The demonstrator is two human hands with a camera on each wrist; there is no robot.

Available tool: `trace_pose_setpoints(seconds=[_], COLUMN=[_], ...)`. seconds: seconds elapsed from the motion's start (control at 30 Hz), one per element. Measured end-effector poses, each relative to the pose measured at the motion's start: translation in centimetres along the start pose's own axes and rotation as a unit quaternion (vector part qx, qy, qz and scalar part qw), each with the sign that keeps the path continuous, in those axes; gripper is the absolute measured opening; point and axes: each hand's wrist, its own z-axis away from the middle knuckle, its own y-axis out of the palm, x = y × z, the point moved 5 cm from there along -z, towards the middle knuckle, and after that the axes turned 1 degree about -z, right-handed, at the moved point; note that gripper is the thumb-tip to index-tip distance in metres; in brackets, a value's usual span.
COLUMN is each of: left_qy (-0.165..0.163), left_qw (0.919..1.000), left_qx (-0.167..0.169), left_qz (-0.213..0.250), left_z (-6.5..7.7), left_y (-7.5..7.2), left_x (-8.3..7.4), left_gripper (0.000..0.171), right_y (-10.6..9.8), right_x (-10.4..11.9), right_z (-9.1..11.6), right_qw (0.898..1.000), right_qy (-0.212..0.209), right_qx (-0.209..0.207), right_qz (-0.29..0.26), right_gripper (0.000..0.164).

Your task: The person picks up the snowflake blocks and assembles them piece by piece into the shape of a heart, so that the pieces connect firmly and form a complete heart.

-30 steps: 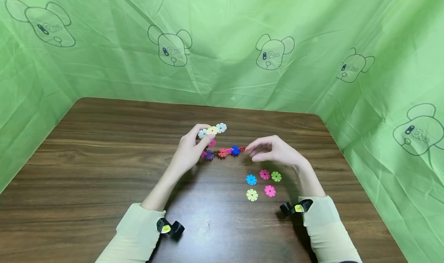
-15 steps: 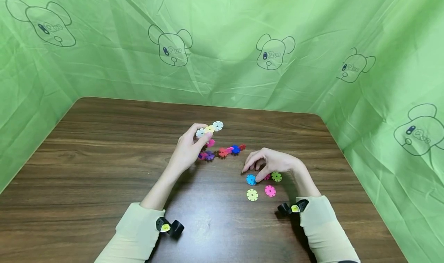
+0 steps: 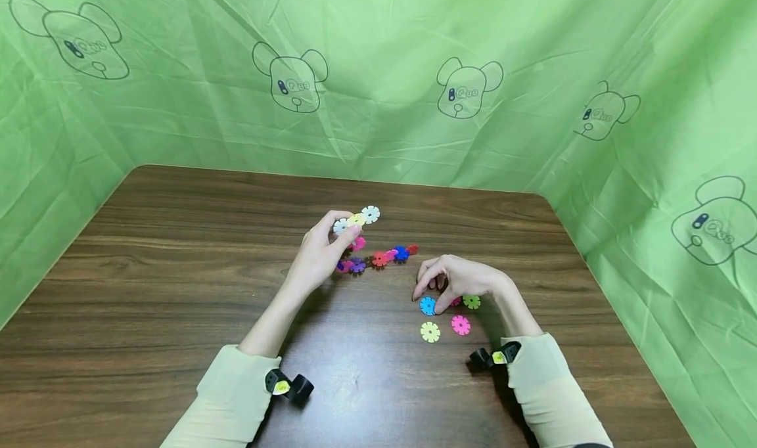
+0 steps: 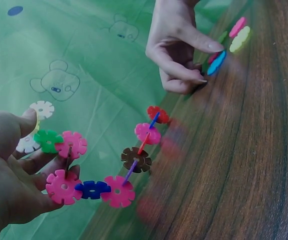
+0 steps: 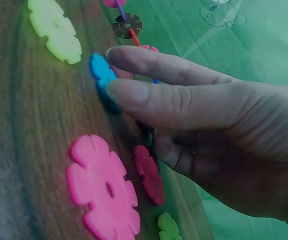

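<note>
My left hand (image 3: 319, 249) holds a chain of interlocking snowflake discs, thumb and fingers around its pale end. In the left wrist view the chain runs through a green disc (image 4: 48, 141), several pink discs and a brown disc (image 4: 130, 162) to a red disc (image 4: 155, 114) at its far end. On the table, my right hand (image 3: 464, 278) has thumb and index finger at opposite edges of a blue snowflake disc (image 3: 428, 305), pinching it. In the right wrist view the thumb covers part of this blue disc (image 5: 101, 71).
Around the right hand lie a yellow disc (image 3: 430, 332), a pink disc (image 3: 460, 325), a green disc (image 3: 472, 301) and a partly covered darker pink disc (image 5: 149, 175). The brown wooden table (image 3: 177, 270) meets a green curtain (image 3: 378, 133) behind and at the sides.
My right hand has left the red end of the chain and come down toward me to the blue disc. The left hand and its chain have shifted slightly left.
</note>
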Motion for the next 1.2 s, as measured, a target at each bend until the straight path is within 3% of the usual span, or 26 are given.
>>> trace_pose_setpoints(seconds=[0.33,0.67,0.87,1.0,1.2], left_qy=[0.003,-0.002,0.011,0.026,0.042], left_qw=[0.9999,0.9998,0.9993,0.9983,0.9966], left_qx=[0.004,0.014,0.028,0.043,0.065], left_qz=[0.011,0.014,0.02,0.028,0.029], left_z=[0.0,0.1,0.1,0.1,0.2], left_y=[0.0,0.1,0.4,0.6,1.0], left_x=[0.0,-0.1,-0.1,-0.3,-0.4], left_gripper=[0.034,0.034,0.032,0.03,0.028], right_y=[0.0,-0.1,-0.7,-1.2,-2.4], right_x=[0.1,0.3,0.7,1.3,2.2], right_z=[-0.2,-0.3,-0.1,0.2,0.7], right_qw=[0.999,0.999,0.995,0.988,0.973], right_qy=[0.022,0.037,0.023,0.009,-0.025], right_qx=[-0.009,-0.036,-0.084,-0.124,-0.204], right_qz=[0.024,0.001,-0.048,-0.093,-0.108], right_gripper=[0.029,0.02,0.011,0.012,0.02])
